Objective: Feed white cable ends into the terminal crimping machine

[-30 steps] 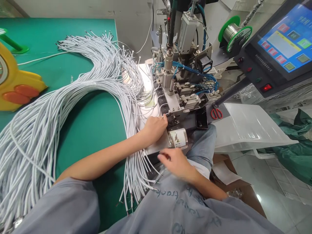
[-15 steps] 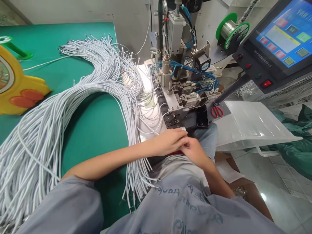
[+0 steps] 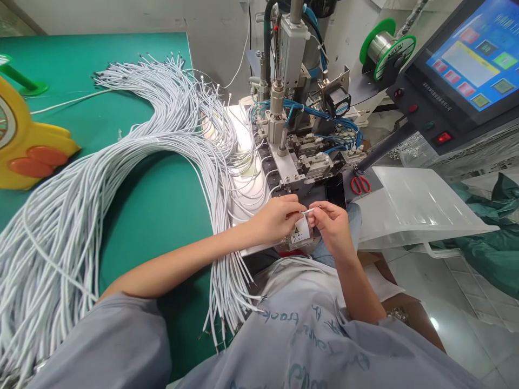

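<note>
My left hand (image 3: pixel 278 218) and my right hand (image 3: pixel 330 222) meet in front of the soldering machine (image 3: pixel 298 146), fingertips pinched together on the end of a thin white cable (image 3: pixel 307 212). Just below them sits a metal block with a yellow warning label (image 3: pixel 300 233). A large bundle of white cables (image 3: pixel 133 151) sweeps across the green mat (image 3: pixel 158 210) to my left, and some of its ends hang over the table edge by my lap.
A touch screen panel (image 3: pixel 472 59) stands at the right, a green solder spool (image 3: pixel 385 51) behind the machine. Red-handled scissors (image 3: pixel 360 185) lie beside a translucent plastic tray (image 3: pixel 413 208). A yellow toy-like object (image 3: pixel 28 146) sits at the far left.
My left hand left the machine's jig and drew back toward me. My right hand rose from my lap to meet it, and both now pinch a cable end slightly higher.
</note>
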A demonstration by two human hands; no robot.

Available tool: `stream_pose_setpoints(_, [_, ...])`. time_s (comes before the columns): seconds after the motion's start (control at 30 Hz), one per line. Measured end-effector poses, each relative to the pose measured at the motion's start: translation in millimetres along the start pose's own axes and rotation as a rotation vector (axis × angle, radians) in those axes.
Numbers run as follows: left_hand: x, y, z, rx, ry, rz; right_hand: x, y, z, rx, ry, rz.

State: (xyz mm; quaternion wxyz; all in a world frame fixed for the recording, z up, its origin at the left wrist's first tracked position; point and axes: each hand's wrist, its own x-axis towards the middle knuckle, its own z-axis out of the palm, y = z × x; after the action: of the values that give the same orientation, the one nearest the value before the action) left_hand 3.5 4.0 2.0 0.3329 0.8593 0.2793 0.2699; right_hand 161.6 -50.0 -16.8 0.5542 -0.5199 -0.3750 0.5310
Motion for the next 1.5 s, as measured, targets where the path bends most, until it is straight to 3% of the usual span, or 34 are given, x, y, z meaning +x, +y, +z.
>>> stream_pose_setpoints(0.3, [2,0,1.7,-0.199,-0.015,-0.085,3,11,5,-0.177,0.069,-0.254])
stream_pose_setpoints(0.5, [2,-6,0.2,-0.244,-0.027,-0.094,6,1,0,-0.230,-0.014,-0.204])
stream_pose_setpoints(0.77, [1,-15,1.9,-0.033,-0.060,0.003,14,-13,-9,-0.366,-0.118,-0.155])
stream_pose_setpoints(1.03, [1,-11,2.9,-0.049,0.013,0.034,10,-9,-4,-0.315,-0.028,-0.250])
stream_pose_setpoints(1.27, [2,-6,1.3,-0.129,0.067,-0.005,7,-9,5,-0.280,-0.006,-0.238])
stream_pose_setpoints(1.5, [1,-9,0.3,-0.054,0.122,0.073,3,-7,4,-0.403,0.048,-0.287])
